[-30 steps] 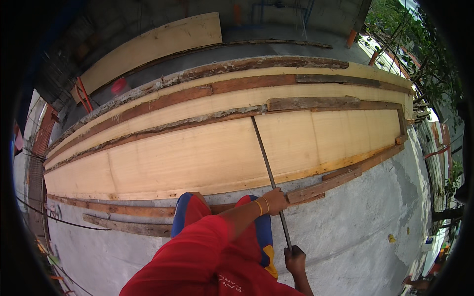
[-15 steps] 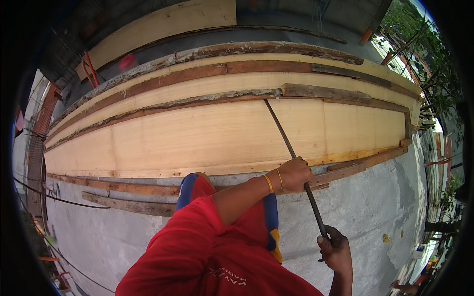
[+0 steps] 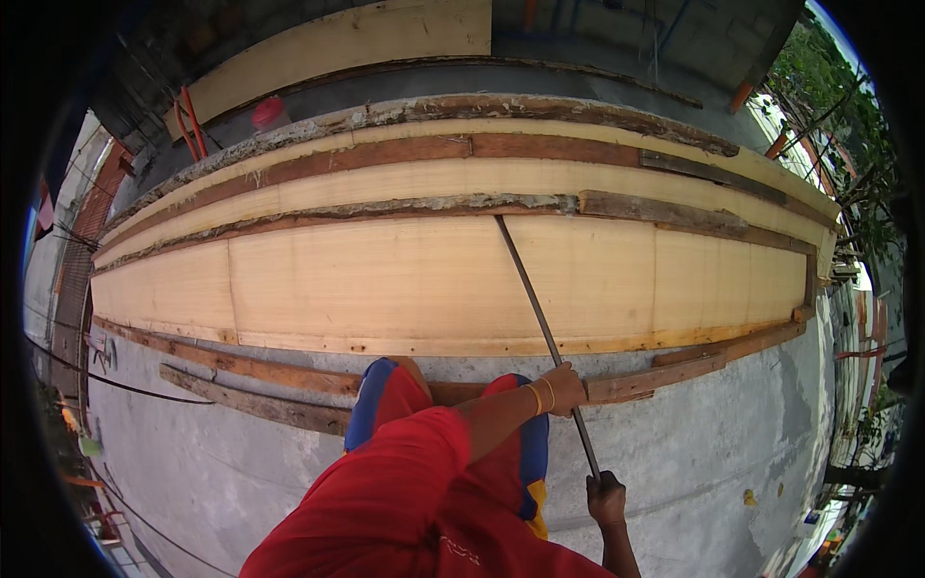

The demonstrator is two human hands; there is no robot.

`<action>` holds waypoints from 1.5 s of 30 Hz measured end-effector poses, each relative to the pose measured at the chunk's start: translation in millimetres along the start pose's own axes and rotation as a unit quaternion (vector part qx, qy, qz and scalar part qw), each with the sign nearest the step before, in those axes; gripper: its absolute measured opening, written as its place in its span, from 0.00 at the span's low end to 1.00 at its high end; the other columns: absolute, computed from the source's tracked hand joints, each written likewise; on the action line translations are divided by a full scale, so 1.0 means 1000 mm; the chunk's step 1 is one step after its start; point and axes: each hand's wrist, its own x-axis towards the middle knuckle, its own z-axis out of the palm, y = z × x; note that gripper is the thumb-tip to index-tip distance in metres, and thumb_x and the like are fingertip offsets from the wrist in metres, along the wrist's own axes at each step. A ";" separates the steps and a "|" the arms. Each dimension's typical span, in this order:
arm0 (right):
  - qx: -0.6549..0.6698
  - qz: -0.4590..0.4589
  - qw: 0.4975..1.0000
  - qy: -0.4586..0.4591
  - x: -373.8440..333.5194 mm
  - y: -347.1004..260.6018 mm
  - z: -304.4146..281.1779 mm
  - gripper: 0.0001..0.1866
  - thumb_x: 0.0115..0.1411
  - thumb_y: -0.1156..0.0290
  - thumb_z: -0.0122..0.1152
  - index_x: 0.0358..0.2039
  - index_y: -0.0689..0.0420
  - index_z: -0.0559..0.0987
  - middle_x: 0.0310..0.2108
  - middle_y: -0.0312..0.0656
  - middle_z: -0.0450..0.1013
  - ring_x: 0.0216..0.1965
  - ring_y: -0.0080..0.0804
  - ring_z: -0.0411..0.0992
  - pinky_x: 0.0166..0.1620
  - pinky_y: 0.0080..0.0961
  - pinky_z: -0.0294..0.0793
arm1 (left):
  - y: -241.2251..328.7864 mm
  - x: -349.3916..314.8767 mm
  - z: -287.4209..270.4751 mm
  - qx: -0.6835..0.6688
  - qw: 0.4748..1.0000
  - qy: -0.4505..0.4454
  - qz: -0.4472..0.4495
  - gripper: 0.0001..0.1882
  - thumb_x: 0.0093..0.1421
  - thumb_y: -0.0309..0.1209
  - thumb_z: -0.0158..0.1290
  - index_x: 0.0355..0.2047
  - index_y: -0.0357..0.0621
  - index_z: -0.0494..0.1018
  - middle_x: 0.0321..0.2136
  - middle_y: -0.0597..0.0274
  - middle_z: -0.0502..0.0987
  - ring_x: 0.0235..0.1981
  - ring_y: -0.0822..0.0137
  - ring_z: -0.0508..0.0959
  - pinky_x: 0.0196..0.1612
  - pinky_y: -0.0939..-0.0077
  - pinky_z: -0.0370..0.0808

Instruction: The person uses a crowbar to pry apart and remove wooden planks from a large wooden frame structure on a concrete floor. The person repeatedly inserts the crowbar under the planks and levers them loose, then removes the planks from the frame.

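Observation:
My left hand (image 3: 562, 389), with yellow bands at the wrist, is closed around the middle of a long, thin, dark metal bar (image 3: 531, 293). Lower down, my right hand (image 3: 606, 499) grips the near end of the same bar. The bar slants up and away to the left across a pale plywood panel (image 3: 385, 289). Its far tip meets the near edge of a rough, cement-crusted timber strip (image 3: 385, 208) that runs along the panel. Beside the tip, to the right, a shorter board piece (image 3: 665, 211) lies on that strip.
More timber strips (image 3: 385, 148) run lengthwise beyond. Loose lumber (image 3: 265, 408) lies on the grey concrete floor (image 3: 241, 491) by my legs. At the far left are a pink container (image 3: 270, 114) and orange bars (image 3: 193, 123). Another plywood sheet (image 3: 385, 37) lies behind; foliage (image 3: 824, 106) borders the right.
The bar's far tip has shifted left along the timber strip. Both hands have moved left and downward in view, still gripping the bar. The view itself has shifted slightly.

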 end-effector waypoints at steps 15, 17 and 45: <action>0.032 -0.021 0.995 -0.095 0.028 -0.275 -0.307 0.26 0.61 0.61 0.72 0.49 0.69 0.78 0.18 0.49 0.74 0.19 0.30 0.68 0.26 0.30 0.69 | -0.016 -0.059 -0.222 -0.188 0.960 0.206 0.008 0.16 0.53 0.43 0.62 0.16 0.47 0.76 0.16 0.53 0.76 0.23 0.47 0.79 0.31 0.55 0.74; 0.001 -0.040 0.994 -0.099 0.022 -0.253 -0.281 0.25 0.60 0.62 0.71 0.50 0.69 0.78 0.20 0.51 0.74 0.20 0.33 0.71 0.27 0.31 0.71 | -0.010 -0.060 -0.197 -0.173 0.963 0.206 0.007 0.16 0.53 0.43 0.62 0.16 0.48 0.76 0.16 0.53 0.76 0.24 0.48 0.79 0.33 0.56 0.74; 0.143 -0.013 0.986 -0.083 0.033 -0.233 -0.224 0.21 0.64 0.58 0.70 0.38 0.68 0.81 0.26 0.38 0.75 0.27 0.25 0.69 0.31 0.25 0.68 | -0.040 -0.083 -0.175 -0.135 0.981 0.133 -0.038 0.08 0.47 0.37 0.63 0.20 0.50 0.78 0.19 0.58 0.79 0.25 0.51 0.80 0.34 0.59 0.75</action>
